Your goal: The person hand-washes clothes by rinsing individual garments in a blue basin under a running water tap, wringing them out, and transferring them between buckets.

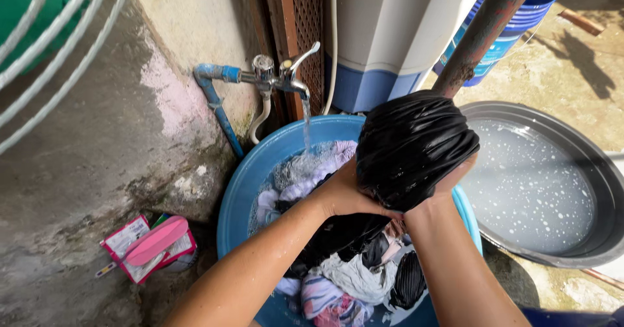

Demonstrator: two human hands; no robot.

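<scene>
Both my hands grip a wet black garment (413,146), twisted into a thick bundle and held up over the blue plastic tub (242,190). My left hand (341,194) clasps the bundle's lower left side. My right hand (452,177) holds its lower right side, mostly hidden behind the cloth. The tub holds water and several soaked clothes (338,281) in black, white, lilac and striped fabric. A metal tap (281,73) on a blue pipe runs a thin stream of water into the tub.
A dark round basin (608,190) of soapy water stands at the right. A rusty pole (484,31), a white and blue washing machine (383,34) and blue buckets (530,15) lie behind. A pink brush (156,241) and detergent packets rest by the stained wall at left.
</scene>
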